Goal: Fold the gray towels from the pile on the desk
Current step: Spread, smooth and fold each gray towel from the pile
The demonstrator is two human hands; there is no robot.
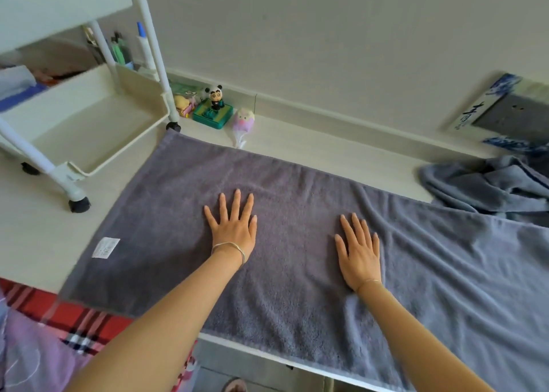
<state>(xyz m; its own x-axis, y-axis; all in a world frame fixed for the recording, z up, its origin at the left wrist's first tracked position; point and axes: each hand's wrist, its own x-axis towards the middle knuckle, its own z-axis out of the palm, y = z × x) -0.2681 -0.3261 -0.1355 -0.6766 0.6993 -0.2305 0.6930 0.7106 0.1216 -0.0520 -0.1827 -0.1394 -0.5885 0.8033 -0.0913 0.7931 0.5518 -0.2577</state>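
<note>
Towel (297, 184) spread flat, under left hand (233, 227), right hand (359, 250)

At the far left we see a white cart (89, 118) on black wheels, with pens (118, 50) standing behind it. Just right of it, along the wall, sit a yellow toy (182, 103), a panda figure (217, 96) on a green base (212, 118) and a purple plush toy (243, 120). A blue-and-white box (502, 106) lies at the far right, and we find red plaid cloth (74, 323) at the near left.
</note>
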